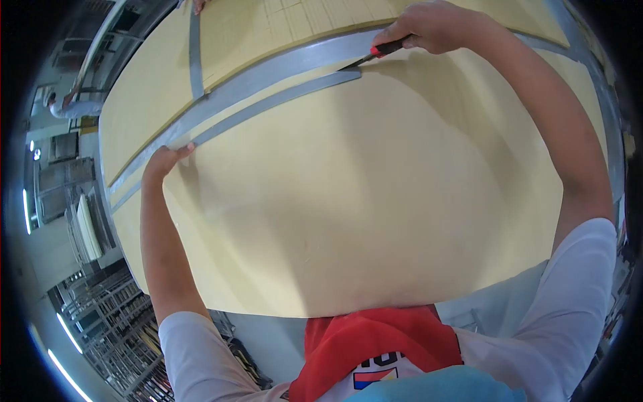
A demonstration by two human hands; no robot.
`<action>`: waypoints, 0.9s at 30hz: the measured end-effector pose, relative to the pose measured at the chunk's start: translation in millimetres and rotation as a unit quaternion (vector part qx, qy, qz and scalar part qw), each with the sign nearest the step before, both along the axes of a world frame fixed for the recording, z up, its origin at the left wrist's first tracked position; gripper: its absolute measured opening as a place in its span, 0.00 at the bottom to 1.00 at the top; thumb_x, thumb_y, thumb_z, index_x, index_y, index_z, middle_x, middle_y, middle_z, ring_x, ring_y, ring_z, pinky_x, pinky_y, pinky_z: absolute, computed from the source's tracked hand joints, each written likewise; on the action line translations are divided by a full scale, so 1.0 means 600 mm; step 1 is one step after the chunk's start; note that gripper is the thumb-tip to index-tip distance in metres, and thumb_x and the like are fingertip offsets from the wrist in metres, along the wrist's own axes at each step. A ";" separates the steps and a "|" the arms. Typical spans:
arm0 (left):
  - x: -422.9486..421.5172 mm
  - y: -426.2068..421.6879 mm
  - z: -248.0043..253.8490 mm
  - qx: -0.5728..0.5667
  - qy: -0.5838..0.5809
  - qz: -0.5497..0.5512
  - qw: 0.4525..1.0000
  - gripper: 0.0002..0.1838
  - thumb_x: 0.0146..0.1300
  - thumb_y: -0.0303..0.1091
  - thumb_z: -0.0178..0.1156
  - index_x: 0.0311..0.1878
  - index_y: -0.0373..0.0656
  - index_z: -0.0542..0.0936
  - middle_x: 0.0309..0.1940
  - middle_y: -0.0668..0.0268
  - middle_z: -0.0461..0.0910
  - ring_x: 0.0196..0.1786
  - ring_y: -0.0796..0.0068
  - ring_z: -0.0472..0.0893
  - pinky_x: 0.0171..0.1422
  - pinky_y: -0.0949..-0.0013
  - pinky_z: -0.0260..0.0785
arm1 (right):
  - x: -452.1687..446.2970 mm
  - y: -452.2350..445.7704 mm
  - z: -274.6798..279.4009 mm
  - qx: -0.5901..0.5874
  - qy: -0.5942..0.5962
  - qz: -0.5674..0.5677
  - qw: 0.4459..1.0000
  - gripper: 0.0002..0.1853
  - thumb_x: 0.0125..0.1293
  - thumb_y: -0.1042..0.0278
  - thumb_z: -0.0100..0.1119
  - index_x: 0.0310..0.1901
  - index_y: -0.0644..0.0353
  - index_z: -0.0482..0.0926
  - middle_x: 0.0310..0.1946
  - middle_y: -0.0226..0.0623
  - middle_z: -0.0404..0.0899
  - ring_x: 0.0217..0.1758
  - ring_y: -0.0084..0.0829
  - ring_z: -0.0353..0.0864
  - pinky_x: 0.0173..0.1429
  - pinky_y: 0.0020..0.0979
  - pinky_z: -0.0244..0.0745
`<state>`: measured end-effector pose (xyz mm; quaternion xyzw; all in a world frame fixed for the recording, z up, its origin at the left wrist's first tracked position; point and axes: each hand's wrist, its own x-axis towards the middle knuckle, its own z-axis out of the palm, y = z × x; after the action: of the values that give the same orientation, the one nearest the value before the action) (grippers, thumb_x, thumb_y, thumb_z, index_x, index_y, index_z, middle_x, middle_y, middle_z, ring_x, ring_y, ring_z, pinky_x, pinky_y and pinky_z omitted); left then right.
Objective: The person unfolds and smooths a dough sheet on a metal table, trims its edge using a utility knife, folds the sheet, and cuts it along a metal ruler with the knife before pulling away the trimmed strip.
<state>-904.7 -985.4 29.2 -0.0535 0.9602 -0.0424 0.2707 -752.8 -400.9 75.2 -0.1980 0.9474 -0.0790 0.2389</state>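
Observation:
A wide, smooth, pale yellow sheet (375,187) that looks like dough covers the near part of the table. Across its far side lies a long flat metal ruler (268,104). My left hand (164,162) holds the ruler down towards its left part, fingers closed at it. In my right hand (439,27) is a knife (387,48) with a black and red handle, its thin blade pointing left and down to the sheet beside the ruler's right end. A narrow strip of the sheet shows beyond the ruler.
Bare metal table (301,59) shows as a band between this sheet and further yellow slabs (268,37), one scored with lines. Another person's hand (199,5) is at the top edge. A person in white (74,107) stands far left. Racks (120,328) stand at lower left.

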 end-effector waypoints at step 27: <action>-0.048 -0.130 0.143 0.469 0.162 -0.201 0.844 0.19 0.66 0.48 0.67 0.46 0.40 0.79 0.35 0.64 0.77 0.43 0.69 0.76 0.49 0.66 0.68 | 0.722 -0.097 -0.003 0.073 0.294 -0.462 0.834 0.24 0.77 0.74 0.47 0.73 0.63 0.68 0.67 0.45 0.77 0.70 0.43 0.76 0.71 0.39 0.69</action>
<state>-933.3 -1063.4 114.8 0.2683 0.8854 0.3690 0.0896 -319.4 -459.0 73.7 0.2668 0.9572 -0.0486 -0.1010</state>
